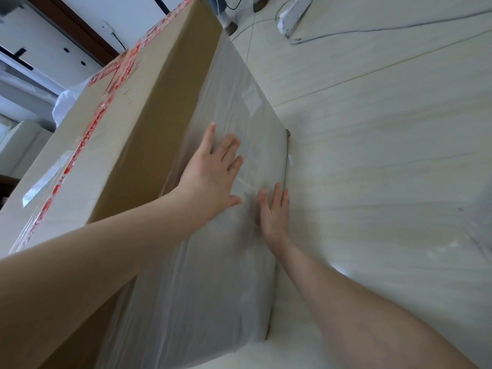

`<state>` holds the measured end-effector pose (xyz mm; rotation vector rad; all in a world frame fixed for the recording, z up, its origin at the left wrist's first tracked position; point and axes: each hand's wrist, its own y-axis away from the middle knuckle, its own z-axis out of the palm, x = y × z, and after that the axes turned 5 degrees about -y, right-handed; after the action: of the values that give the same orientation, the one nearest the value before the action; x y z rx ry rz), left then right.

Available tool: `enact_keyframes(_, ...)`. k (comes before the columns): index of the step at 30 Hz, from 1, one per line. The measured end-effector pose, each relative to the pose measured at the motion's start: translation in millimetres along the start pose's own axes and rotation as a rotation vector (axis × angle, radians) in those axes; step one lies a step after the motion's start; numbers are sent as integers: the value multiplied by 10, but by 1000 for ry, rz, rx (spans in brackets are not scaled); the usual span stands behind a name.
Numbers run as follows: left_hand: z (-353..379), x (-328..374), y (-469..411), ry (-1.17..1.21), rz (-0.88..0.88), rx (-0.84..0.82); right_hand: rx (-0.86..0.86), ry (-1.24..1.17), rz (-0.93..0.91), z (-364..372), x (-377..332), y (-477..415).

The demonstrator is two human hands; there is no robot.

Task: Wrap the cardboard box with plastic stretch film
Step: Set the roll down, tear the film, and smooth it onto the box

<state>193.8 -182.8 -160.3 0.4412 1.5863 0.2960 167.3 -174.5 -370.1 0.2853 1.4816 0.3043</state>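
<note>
**While two bare hands lay flat on its film, a big box stood on a pale floor**

Where the view began at the left, a large cardboard box [127, 155] stood on the floor, its brown top crossed by strips of red-printed tape [87, 134]. Clear plastic stretch film [213, 275], wrinkled and milky, covered most of the side facing the person, down to the bottom edge. Reaching in from the lower left, the left hand [210, 174] pressed flat on the film, palm down, fingers straight and slightly spread, gripping nothing. Just to its right and lower, the right hand [274, 211] also lay flat on the film, close to where the box met the floor, fingers straight and held together. Further right stretched the pale floor [386, 169]. At the top right, a white power strip [294, 14] lay on it, with a thin cable [372, 30] trailing away.
</note>
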Motion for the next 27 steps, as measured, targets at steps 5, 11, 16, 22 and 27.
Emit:
enact_keyframes(5,113,-6,-36,38,56,-9,-126,25,26,167,-51,-68)
enact_keyframes(11,159,-1,-43,19,51,2,-16,-30,68,273,-71,-82)
enact_keyframes(16,130,-23,-15,41,60,-5,-13,-31,65,277,-58,-75)
enact_keyframes(22,73,-65,-60,44,56,-25,-6,-67,99,221,-130,-227)
enact_keyframes(27,-1,-209,-216,88,-24,-31,-40,-105,45,2,-231,-494)
